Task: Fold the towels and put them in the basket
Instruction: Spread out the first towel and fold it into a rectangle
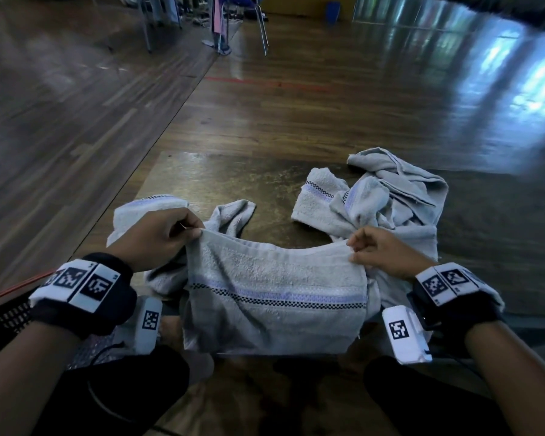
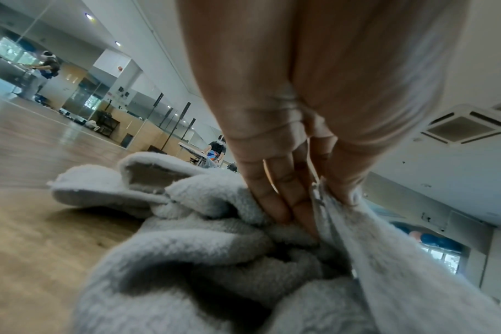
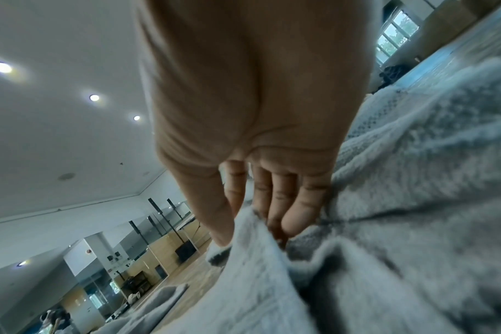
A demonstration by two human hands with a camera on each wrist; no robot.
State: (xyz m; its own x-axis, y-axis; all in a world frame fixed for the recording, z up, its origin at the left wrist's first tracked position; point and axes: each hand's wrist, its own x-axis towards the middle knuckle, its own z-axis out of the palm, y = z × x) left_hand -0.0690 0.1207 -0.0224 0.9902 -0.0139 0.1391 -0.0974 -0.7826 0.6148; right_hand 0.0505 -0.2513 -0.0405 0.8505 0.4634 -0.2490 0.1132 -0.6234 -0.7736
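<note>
Towel (image 1: 274, 291) hung in the head view between left hand (image 1: 158, 237) and right hand (image 1: 387, 253), each pinching an upper corner above the table's near edge (image 1: 221, 171). Left wrist view: thumb (image 2: 343, 180) and fingers (image 2: 283, 194) pinched its edge. Right wrist view: thumb (image 3: 212, 208) and fingers (image 3: 298, 210) pinched likewise.

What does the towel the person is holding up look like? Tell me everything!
The held towel is pale grey, fluffy terry cloth. Across it runs a lilac band edged with a line of tiny black-and-white checks. The left hand pinches one top corner and the right hand pinches the other, so the top edge sags between them. The rest hangs down in front of the person's knees, fairly flat with soft wrinkles. Behind it, other grey towels lie crumpled on the wooden floor.
</note>
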